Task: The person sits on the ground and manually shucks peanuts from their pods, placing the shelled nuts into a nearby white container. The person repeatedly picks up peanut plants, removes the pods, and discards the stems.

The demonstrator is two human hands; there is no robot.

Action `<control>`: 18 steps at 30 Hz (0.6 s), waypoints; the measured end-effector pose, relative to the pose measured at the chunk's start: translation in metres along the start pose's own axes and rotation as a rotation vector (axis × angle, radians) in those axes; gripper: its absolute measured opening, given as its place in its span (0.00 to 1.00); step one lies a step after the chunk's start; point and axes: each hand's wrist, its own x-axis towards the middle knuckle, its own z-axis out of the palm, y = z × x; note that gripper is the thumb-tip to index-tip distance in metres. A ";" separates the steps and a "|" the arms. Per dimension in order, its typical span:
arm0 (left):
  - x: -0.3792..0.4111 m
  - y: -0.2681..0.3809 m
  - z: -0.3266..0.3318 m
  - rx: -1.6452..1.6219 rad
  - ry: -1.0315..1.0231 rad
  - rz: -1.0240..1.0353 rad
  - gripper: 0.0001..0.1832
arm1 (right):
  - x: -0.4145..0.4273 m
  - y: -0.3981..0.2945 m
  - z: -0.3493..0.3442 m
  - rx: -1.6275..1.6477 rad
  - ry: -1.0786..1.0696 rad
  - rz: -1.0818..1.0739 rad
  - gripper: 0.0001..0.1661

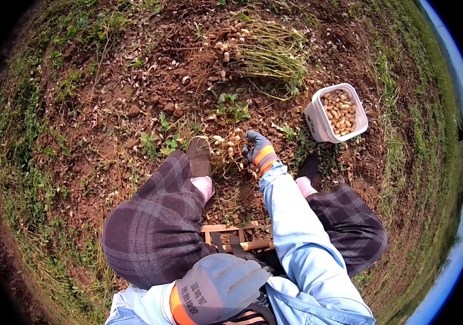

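My right hand (257, 149), in a grey work glove with an orange cuff, reaches down between my feet. Its fingers are curved and apart, just right of a clump of peanut pods (230, 142) on the soil. Whether the fingertips touch the pods, I cannot tell. My left hand (225, 286), in a similar glove bearing writing, rests near my lap; its palm side is hidden. A bundle of pulled peanut plants (274, 55) lies farther ahead, pods towards the left. To the right of it a white plastic bucket (321, 118) holds many peanuts (341, 111).
My shoes (199, 156) stand on either side of the pod clump. A low wooden stool (251, 245) with dark straps is below me. Reddish soil with small weeds (231, 109) surrounds me, and greener growth (32, 154) runs along the left.
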 end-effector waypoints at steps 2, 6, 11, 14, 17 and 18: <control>0.005 0.005 -0.007 0.031 -0.028 0.002 0.17 | 0.004 0.003 -0.003 0.038 0.076 -0.050 0.08; 0.007 0.010 -0.010 0.042 -0.024 -0.007 0.18 | -0.005 0.013 0.008 0.142 0.208 -0.099 0.08; -0.007 0.000 0.003 -0.001 0.013 -0.009 0.19 | 0.001 0.023 -0.010 0.323 0.163 -0.026 0.08; -0.008 0.000 0.003 -0.011 0.024 0.000 0.19 | 0.001 0.033 -0.018 0.315 0.074 -0.120 0.09; -0.008 -0.002 0.005 -0.022 0.029 0.003 0.19 | -0.005 0.035 -0.012 0.291 0.062 -0.207 0.09; -0.008 -0.002 0.005 -0.027 0.028 0.003 0.19 | -0.005 0.035 -0.014 0.248 0.020 -0.251 0.10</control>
